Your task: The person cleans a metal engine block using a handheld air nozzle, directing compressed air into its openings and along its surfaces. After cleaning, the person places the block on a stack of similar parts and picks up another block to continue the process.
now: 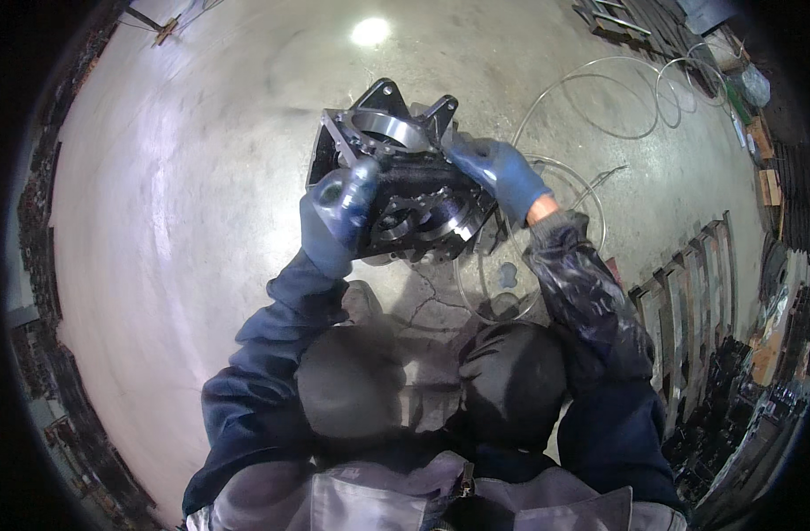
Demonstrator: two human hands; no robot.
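A black cast metal housing (403,170) is held up in front of me, over my knees. Bright machined rings line its round bores, and pointed lugs with holes stick out from its far edge. My left hand (334,212), in a blue glove, grips the near left side, thumb up along the edge. On the right side, my right hand (501,177), also blue-gloved, is closed on the housing near a lug. Its fingertips are partly hidden behind the metal. What supports the housing from below, if anything, cannot be seen.
A clear hose (635,137) lies in loose coils on the grey concrete floor (219,177), to the right. A slatted wooden pallet (688,296) stands at the right, with dark metal parts (724,403) beside it. Dark stacked pieces (69,407) line the left edge.
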